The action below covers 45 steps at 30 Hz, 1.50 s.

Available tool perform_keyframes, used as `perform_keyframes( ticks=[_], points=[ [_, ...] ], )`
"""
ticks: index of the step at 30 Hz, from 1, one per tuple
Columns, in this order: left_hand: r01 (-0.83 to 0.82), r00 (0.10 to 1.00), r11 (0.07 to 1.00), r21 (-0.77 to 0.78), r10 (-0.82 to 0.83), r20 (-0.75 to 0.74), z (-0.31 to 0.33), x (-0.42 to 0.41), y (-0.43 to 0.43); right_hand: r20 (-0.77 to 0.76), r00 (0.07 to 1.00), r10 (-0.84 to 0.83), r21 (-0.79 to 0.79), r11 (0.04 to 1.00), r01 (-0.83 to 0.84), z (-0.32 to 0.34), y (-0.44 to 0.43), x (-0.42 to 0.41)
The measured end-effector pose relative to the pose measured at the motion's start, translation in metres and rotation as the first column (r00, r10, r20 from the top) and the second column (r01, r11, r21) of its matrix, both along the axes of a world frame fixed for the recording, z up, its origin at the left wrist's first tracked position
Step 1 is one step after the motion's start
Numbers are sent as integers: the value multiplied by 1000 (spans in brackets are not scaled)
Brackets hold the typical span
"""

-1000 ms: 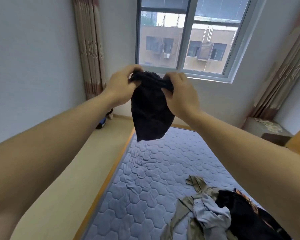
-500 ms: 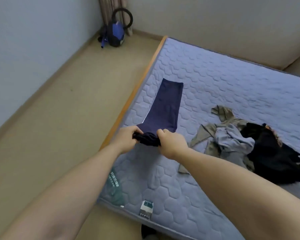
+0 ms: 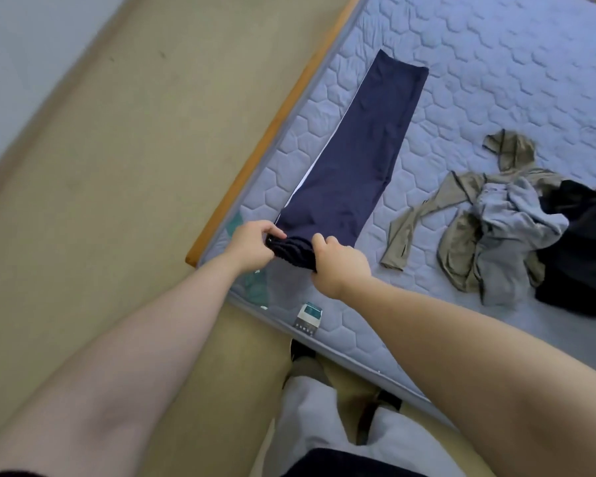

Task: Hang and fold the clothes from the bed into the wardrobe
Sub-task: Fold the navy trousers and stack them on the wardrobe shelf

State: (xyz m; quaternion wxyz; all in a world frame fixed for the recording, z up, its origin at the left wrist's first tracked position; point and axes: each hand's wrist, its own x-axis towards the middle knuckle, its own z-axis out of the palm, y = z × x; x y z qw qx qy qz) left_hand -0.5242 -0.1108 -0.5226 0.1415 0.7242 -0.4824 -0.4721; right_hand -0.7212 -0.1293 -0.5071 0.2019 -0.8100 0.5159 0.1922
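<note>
Between my two fists, my left hand (image 3: 252, 243) and right hand (image 3: 338, 266) grip the bunched near end of the long navy-blue fabric garment (image 3: 355, 149), which lies flat on the quilted grey-blue mattress (image 3: 496, 63), its long axis stretching away from my fingers.

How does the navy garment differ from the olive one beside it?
The navy garment lies stretched flat and straight; the olive garment is crumpled, partly under a grey garment. The left hand and right hand grip the navy garment's bunched near end; no hand touches the olive garment. Both rest on the mattress.
</note>
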Motion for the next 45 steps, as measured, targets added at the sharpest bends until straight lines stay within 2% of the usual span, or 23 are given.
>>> perform_keyframes(
  ticks=[4, 7, 12, 21, 23, 25, 28, 38, 42, 45],
  points=[
    [-198, 973, 972, 126, 211, -97, 4, 6, 14, 16, 1000, 7, 27, 1000, -7, -1, 15, 14],
    [-326, 925, 933, 154, 349, -154, -1, 14, 27, 30, 999, 32, 55, 998, -33, 0, 28, 24],
    [-393, 900, 902, 179, 417, -128, -4, 26, 45, 31, 998, 53, 90, 994, -55, 3, 40, 33],
    [-405, 899, 900, 164, 424, -108, 3, 30, 68, 70, 994, 79, 144, 986, -88, 14, 58, 33],
    [-357, 925, 916, 183, 373, -64, 3, 27, 72, 76, 992, 103, 218, 969, -118, 13, 63, 31],
    [-209, 978, 941, 265, 208, 30, 5, 23, 78, 48, 986, 158, 322, 932, -165, 12, 66, 24],
    [-55, 990, 936, 347, 6, 141, 11, 14, 88, -11, 986, 166, 383, 911, -149, 18, 70, 9],
    [3, 972, 956, 293, -72, 225, 54, -20, 74, -59, 998, -35, 413, 909, 56, 55, 58, -54],
    [49, 972, 971, 234, -100, 213, 70, -21, 46, -60, 977, -205, 442, 872, 210, 70, 44, -61],
    [101, 963, 976, 192, -144, 226, 83, -16, 21, -33, 920, -390, 476, 803, 358, 69, 34, -59]
  ],
)
